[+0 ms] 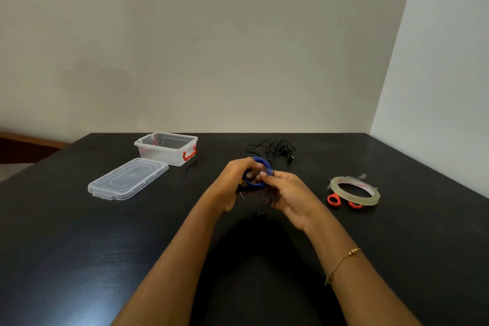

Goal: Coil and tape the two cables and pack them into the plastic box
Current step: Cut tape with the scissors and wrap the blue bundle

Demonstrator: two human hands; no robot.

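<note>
Nearest the camera, two bare forearms are reaching out over the dark surface (79, 259), the right one wearing a thin gold bracelet (341, 263). The left hand (234, 184) and the right hand (287, 193) are meeting around the blue cable (260, 169), which is sitting wound into a small coil between them, raised just above the surface. The left grip is curling over the coil's left side, clamped on it, and a metal plug end is poking out below that hand. The right grip is pinching the coil's right edge with thumb and fingertips together on the strands.

Right of the blue cable, a roll of clear tape (354, 190) is lying on top of red-handled scissors (334, 200). Left of the blue cable, a clear lid (128, 178) is lying flat. Just beyond the blue cable, the black cable (275, 151) is lying loose and tangled. Beyond the lid, far left of the blue cable, the clear plastic box (166, 148) with red latches is standing open.
</note>
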